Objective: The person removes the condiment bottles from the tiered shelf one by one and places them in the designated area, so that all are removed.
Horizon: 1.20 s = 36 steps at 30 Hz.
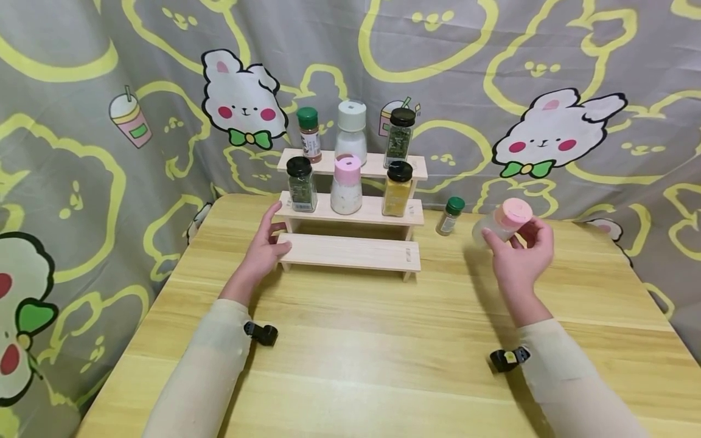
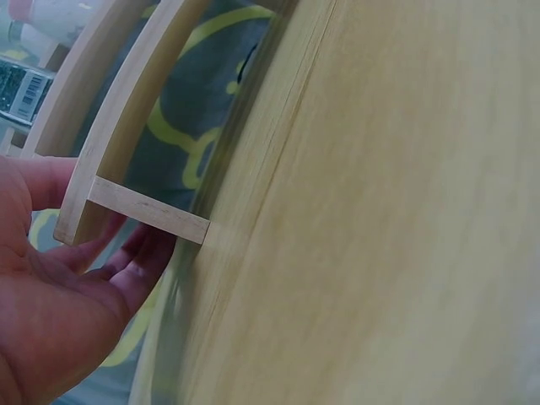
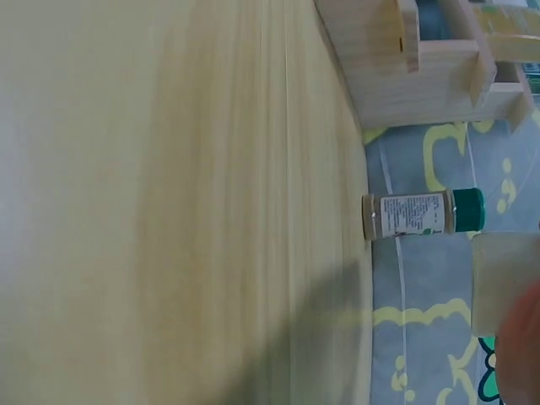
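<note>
My right hand (image 1: 523,252) grips a translucent jar (image 1: 489,229) with a pink lid, held tilted above the table right of the rack. In the right wrist view, only part of this jar (image 3: 502,283) shows at the edge. With my left hand (image 1: 265,243) I hold the left end of a three-step wooden spice rack (image 1: 350,250), thumb at the lowest step. The left wrist view shows the thumb and fingers around that step's end (image 2: 148,209). A small green-capped spice bottle (image 1: 450,216) stands on the table between the rack and the held jar.
On the middle step stand a black-capped herb jar (image 1: 301,185), a pink-lidded jar (image 1: 347,188) and a yellow spice jar (image 1: 397,191). The top step bears a green-capped bottle (image 1: 310,137), a white-lidded jar (image 1: 351,134) and a black-capped jar (image 1: 400,140). A patterned curtain (image 1: 460,73) hangs behind the table (image 1: 350,353).
</note>
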Each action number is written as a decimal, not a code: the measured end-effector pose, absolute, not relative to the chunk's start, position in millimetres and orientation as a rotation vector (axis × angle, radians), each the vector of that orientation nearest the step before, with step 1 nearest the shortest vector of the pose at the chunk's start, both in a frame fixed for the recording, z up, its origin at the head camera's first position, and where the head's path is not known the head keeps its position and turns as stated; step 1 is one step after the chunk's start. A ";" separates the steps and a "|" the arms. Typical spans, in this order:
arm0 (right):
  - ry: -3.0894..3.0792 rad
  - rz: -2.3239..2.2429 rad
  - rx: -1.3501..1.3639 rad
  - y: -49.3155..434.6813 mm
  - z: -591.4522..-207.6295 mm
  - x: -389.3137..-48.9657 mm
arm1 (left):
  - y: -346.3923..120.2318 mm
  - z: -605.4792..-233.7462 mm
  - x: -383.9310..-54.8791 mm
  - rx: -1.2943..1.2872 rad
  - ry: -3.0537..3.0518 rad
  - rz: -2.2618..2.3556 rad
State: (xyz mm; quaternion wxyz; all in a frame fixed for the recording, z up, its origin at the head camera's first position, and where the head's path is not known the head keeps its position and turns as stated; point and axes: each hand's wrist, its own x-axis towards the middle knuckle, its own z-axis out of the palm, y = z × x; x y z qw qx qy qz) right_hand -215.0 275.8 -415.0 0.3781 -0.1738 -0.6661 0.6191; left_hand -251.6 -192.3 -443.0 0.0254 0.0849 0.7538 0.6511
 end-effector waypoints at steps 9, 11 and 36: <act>-1.732 1.594 -0.484 278.9 -418.8 -239.8 | -193.2 -445.1 -250.8 0.285 2.369 2.009; -1.720 1.595 -0.486 279.7 -419.6 -245.0 | -193.4 -445.5 -251.4 0.286 2.366 2.010; -1.719 1.698 -0.610 290.3 -439.9 -276.1 | -185.7 -419.3 -238.0 0.251 2.340 1.997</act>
